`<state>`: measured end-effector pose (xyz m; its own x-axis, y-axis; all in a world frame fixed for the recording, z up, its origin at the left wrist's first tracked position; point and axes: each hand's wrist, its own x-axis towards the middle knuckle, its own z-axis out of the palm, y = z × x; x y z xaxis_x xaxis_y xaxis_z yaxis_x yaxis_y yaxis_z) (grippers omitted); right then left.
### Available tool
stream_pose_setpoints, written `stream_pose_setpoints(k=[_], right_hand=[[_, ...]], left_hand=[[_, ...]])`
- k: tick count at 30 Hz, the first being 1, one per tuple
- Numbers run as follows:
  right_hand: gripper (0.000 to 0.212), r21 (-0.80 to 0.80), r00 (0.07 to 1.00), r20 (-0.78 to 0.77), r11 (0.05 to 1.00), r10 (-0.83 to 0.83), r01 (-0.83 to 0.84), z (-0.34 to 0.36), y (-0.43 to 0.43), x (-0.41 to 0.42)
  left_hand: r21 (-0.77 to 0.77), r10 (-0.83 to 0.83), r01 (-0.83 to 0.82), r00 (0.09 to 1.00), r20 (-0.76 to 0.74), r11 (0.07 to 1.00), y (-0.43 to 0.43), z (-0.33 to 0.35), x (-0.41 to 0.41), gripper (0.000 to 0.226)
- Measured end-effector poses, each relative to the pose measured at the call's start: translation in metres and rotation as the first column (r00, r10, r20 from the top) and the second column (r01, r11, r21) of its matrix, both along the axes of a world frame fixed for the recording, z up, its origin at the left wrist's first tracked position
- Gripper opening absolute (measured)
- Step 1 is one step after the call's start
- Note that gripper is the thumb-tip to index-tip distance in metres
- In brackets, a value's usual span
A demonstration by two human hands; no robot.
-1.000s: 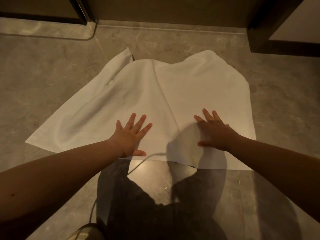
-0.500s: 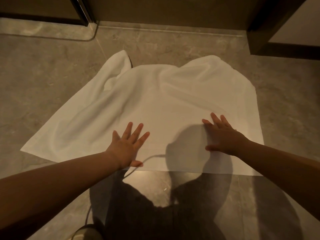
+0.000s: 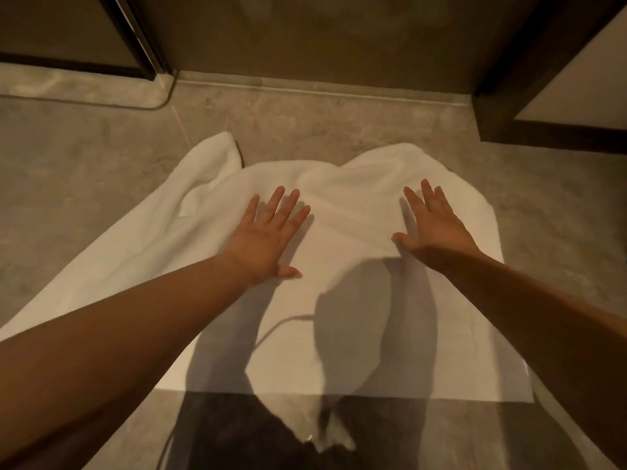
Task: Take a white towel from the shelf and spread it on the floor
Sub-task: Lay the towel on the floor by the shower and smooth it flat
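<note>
Left hand (image 3: 268, 235) flat, palm down on the white towel (image 3: 356, 300), fingers straight and spread, thumb out to the side, gripping nothing. Right hand (image 3: 432, 223) same: flat on the towel, fingers straight, thumb out, nothing held. Hands sit apart on the far half of the towel, a low ridge of cloth between them. Towel lies spread on the grey floor (image 3: 84, 171), near edge straight, far edge bunched into two humps, far left corner folded over. Shadows of both arms fall across the near half. Dark door frame (image 3: 135, 35) far left, dark cabinet base (image 3: 543, 134) far right, wall behind.
</note>
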<state>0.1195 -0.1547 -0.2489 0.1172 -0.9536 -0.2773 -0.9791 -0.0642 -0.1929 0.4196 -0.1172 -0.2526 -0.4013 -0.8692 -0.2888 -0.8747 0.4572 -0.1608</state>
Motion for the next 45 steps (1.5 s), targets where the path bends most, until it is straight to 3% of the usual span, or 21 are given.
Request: stream_pose_setpoints(k=[5, 10, 17, 26, 30, 34, 37, 42, 45], right_hand=[[0.089, 0.195, 0.999, -0.021, 0.98, -0.024, 0.028, -0.019, -0.003, -0.014], [0.087, 0.111, 0.997, -0.075, 0.994, 0.001, 0.007, -0.029, 0.011, -0.012], [0.076, 0.124, 0.99, -0.124, 0.991, 0.071, -0.055, -0.032, 0.041, -0.007], [0.077, 0.182, 0.975, -0.149, 0.974, 0.165, -0.137, -0.021, 0.099, 0.013], [0.061, 0.032, 0.994, -0.011, 0.994, 0.108, -0.108, -0.003, 0.092, 0.01], [0.055, -0.228, 0.992, 0.112, 0.973, 0.064, -0.037, 0.011, 0.055, -0.001], [0.056, -0.191, 0.967, 0.226, 0.967, -0.121, 0.166, 0.01, 0.031, 0.002], [0.048, -0.146, 0.958, 0.239, 0.97, -0.156, 0.195, -0.004, 0.014, 0.005], [0.036, -0.229, 0.962, 0.258, 0.961, -0.094, 0.155, -0.004, 0.017, 0.008]], left_hand=[[0.122, 0.055, -0.073, 0.989, 0.14, 0.99, -0.018, -0.013, -0.009, 0.121], [0.13, 0.005, -0.032, 0.979, 0.203, 0.991, -0.016, -0.024, -0.005, 0.12], [0.17, -0.027, -0.015, 0.97, 0.242, 0.985, 0.01, -0.027, 0.005, 0.113], [0.263, -0.043, -0.047, 0.944, 0.326, 0.964, 0.065, -0.018, 0.026, 0.113], [0.272, -0.026, -0.087, 0.921, 0.389, 0.958, 0.083, -0.012, 0.022, 0.115], [0.123, -0.085, 0.06, 0.974, 0.208, 0.991, 0.069, -0.002, 0.01, 0.106], [0.047, -0.077, 0.076, 0.997, 0.029, 0.996, 0.04, 0.004, -0.006, 0.089], [0.143, -0.046, 0.052, 0.998, -0.045, 0.988, 0.004, -0.001, -0.032, 0.076], [0.198, 0.002, 0.014, 0.996, -0.084, 0.98, -0.004, -0.006, -0.043, 0.07]])
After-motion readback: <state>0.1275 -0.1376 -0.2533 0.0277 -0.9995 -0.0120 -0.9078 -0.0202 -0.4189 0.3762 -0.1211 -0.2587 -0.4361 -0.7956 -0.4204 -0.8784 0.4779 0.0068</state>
